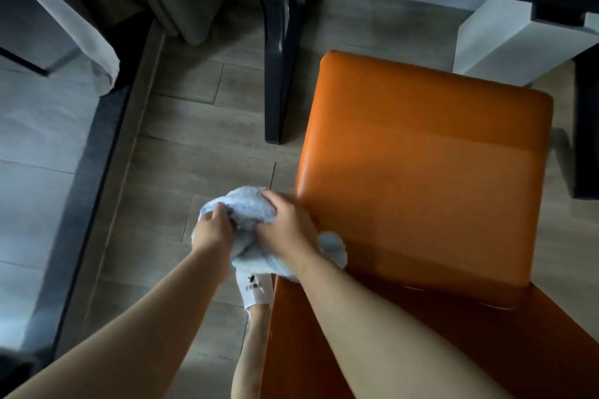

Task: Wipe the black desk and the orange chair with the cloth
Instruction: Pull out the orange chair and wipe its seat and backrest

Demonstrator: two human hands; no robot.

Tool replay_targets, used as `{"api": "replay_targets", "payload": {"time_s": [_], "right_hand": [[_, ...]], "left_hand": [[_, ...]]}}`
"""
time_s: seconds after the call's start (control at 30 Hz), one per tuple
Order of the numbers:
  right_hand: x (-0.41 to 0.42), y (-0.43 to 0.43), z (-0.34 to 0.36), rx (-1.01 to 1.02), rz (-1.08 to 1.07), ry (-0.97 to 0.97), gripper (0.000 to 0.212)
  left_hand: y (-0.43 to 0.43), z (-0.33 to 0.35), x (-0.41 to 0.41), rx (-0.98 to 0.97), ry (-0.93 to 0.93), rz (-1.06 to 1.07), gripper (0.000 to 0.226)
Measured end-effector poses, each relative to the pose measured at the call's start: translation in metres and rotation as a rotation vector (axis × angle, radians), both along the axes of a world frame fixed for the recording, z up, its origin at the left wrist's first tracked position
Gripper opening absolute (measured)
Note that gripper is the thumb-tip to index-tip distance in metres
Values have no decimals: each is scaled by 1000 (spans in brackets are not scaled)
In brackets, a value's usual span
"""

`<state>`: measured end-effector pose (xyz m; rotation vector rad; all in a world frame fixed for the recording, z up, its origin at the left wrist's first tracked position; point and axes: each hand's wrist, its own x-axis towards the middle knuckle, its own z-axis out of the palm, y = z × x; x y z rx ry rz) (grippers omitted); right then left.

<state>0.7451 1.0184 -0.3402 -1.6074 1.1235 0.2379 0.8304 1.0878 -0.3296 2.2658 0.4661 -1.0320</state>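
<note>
Hands, left and right, each grip bunched pale blue cloth closed, orange chair just right of them.

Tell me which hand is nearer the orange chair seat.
Right. The right hand grips the cloth at the orange chair seat's near-left edge; the left hand holds the cloth out over the floor, left of the seat.

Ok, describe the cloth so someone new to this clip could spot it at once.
Start from the big orange chair on the right of the view and go to the near left corner of its seat. There the left hand and right hand bunch up the cloth between them. It is pale blue and fluffy, unlike the white printed sock just below.
</note>
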Motion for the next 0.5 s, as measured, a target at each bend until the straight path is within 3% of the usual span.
{"api": "replay_targets", "payload": {"time_s": [0.07, 0.1, 0.17, 0.2, 0.3, 0.33, 0.43, 0.5], "right_hand": [[-2, -13, 9, -97, -193, -92, 55], [-12, -24, 11, -250, -308, -110, 55], [-46, -52, 2, -614, -443, -38, 54], [-68, -68, -8, -690, -469, 67, 53], [-102, -72, -23, -396, -399, 544, 48], [-93, -59, -27, -301, -330, 575, 44], [-33, -13, -26, -32, 13, 289, 44], [-3, -1, -10, 2, 140, 96, 37]], "left_hand": [[1, 8, 6, -66, -16, 22, 23], [0, 11, 5, -86, 4, -3, 27], [-8, 16, -2, -141, 76, -56, 26], [-12, 15, -7, -165, 121, -83, 20], [-19, 10, -20, -197, 183, -133, 20], [-18, 5, -23, -159, 141, -168, 29], [-15, 1, -34, 2, -28, -199, 44], [-15, 7, -35, -20, -64, -128, 45]]}}
